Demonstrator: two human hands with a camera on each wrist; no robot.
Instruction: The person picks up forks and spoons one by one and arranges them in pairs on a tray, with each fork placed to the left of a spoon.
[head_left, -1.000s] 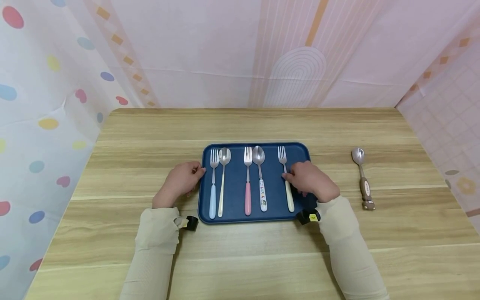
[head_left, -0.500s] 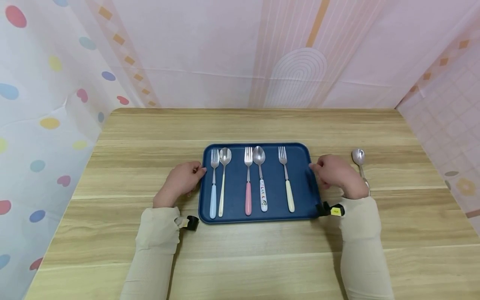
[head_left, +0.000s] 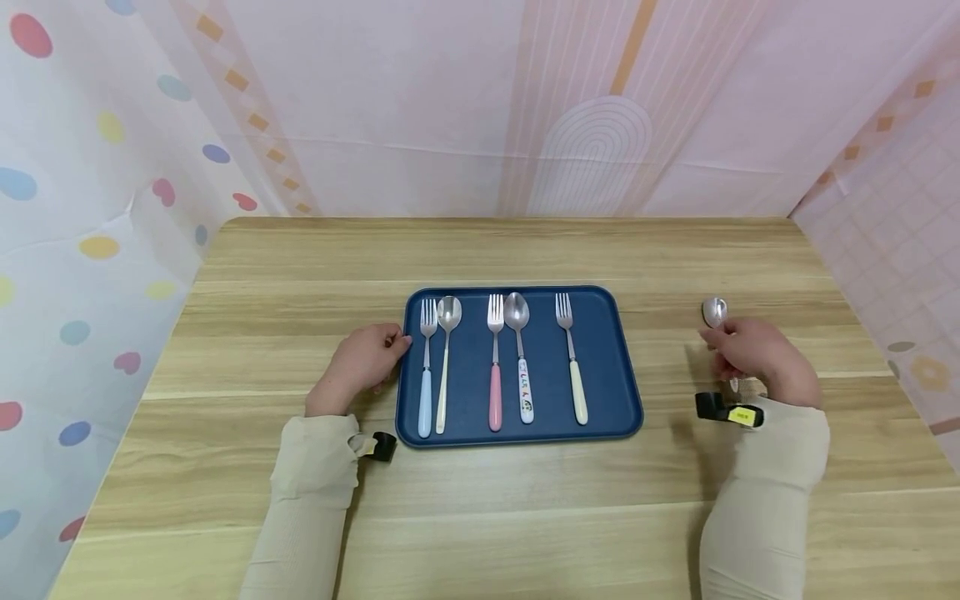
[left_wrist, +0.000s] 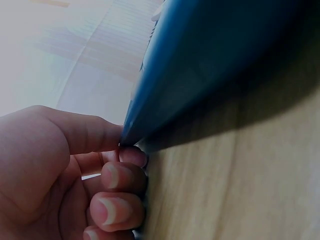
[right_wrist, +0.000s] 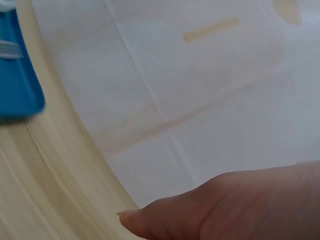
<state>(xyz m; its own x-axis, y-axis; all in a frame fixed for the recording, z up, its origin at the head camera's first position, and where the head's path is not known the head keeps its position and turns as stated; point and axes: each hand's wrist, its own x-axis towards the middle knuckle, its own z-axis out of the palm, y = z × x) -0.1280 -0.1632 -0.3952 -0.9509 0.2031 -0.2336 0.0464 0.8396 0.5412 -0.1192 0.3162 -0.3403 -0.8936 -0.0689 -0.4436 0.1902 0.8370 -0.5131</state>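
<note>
My left hand (head_left: 365, 358) grips the left edge of a dark blue tray (head_left: 472, 400), with thumb on top and fingers curled underneath in the left wrist view. On the tray lie a blue-handled fork (head_left: 426, 392), a cream-handled spoon (head_left: 444, 375), a pink-handled fork (head_left: 496, 392), a patterned-handled spoon (head_left: 524, 387) and a cream-handled fork (head_left: 577, 387). To the tray's right, my right hand (head_left: 761, 354) reaches over a brown-handled spoon (head_left: 715, 312), thumb and fingers apart. Its bowl shows beyond the thumb; most of its handle is hidden beneath the hand.
The wooden table (head_left: 525, 517) backs onto a pink patterned curtain (head_left: 420, 108), with a dotted one (head_left: 67, 275) on the left side. Small black wrist cameras sit on both cuffs. The tray has bare surface along its right side.
My right hand has left the cream-handled fork, moved right past the tray's edge and now overlaps the brown-handled spoon. My left hand has stayed at the tray.
</note>
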